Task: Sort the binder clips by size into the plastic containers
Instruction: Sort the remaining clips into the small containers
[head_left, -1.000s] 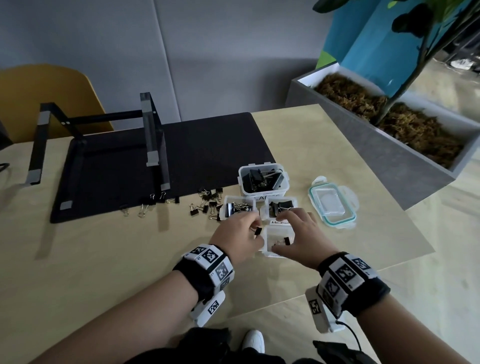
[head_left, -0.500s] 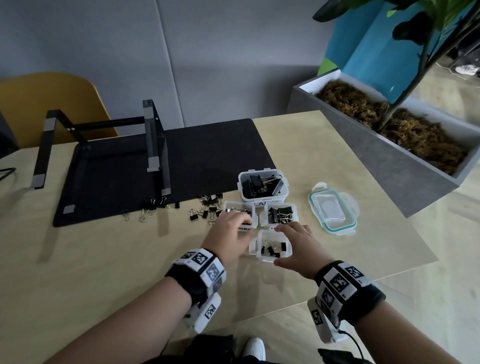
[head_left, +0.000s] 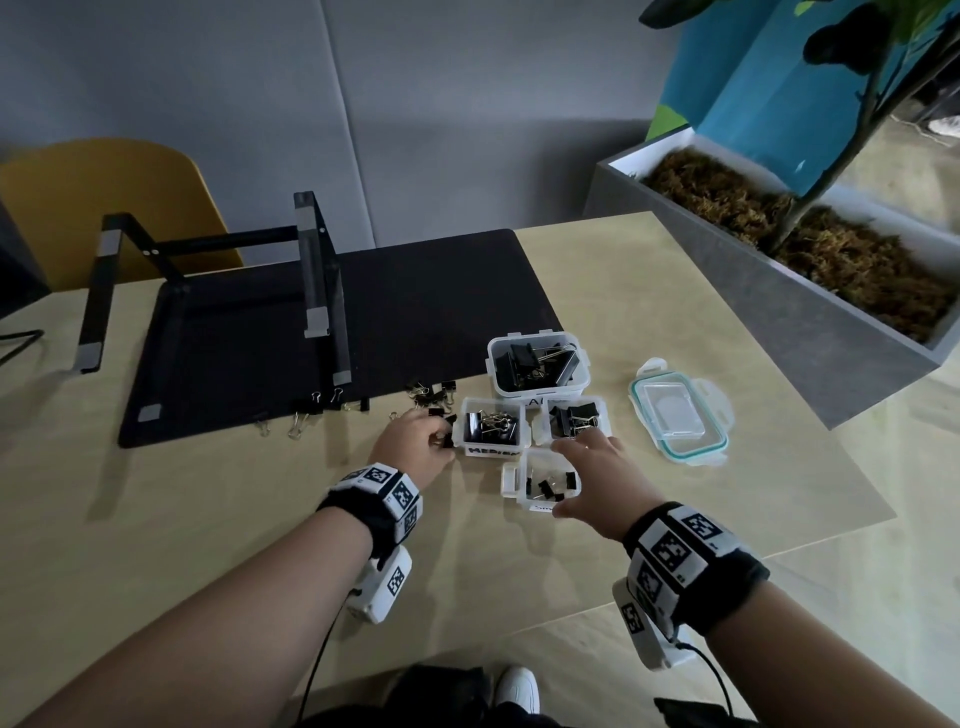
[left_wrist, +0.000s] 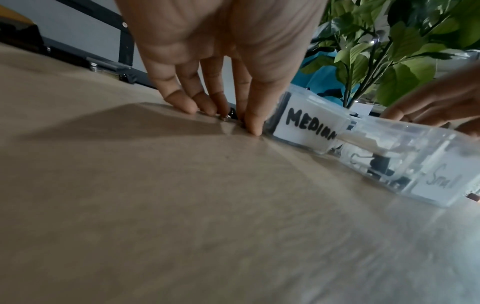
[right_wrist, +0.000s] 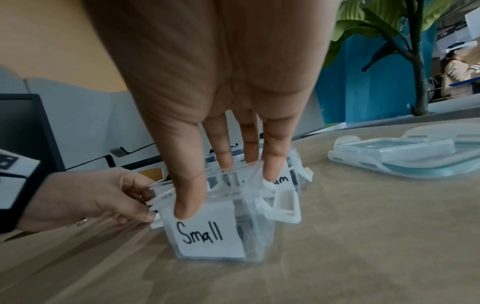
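The left hand (head_left: 415, 441) is down on the desk (head_left: 208, 519), its grip pinching a loose binder clip (left_wrist: 228, 116) between thumb and fingertips; the clip is mostly hidden behind the fingers, so its size cannot be told. Touching that grip on its right is the container labelled Medium (head_left: 488, 431), and beyond the grip lies a scatter of unsorted clips (head_left: 431, 392) along the edge of the black mat (head_left: 415, 291). The right hand (head_left: 597, 473) reaches over the container labelled Small (head_left: 540, 480), its grip clamped on it, fingers on the far rim and thumb on the near wall; a few small clips lie inside. Beyond this grip stand a second medium container (head_left: 576, 421) and a larger container (head_left: 537, 364), its label cut off by those in front. To the right of the grip a lid (head_left: 678, 410) lies alone, with open desk between it and the desk's right edge. Near both wrists the desk is open up to its near edge.
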